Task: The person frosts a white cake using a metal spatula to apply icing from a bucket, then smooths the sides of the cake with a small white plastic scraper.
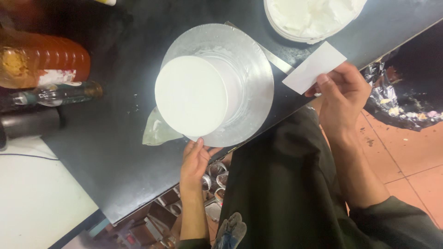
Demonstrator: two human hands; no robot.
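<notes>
Dark bench, near edge: white frosted cake on a round silver board overhanging that edge. Left hand fingers loosely touch the board's rim from below. Right hand pinches a white scraper card. Frosting looks soft, easily marked; likely best handled by the stiff board. Bowl of cream at far edge, bottles at left end; open room between.

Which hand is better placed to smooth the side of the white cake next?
Probably the right hand: it already holds the white scraper card beside the white cake. The left hand has no tool and touches the silver cake board at its near edge.
</notes>
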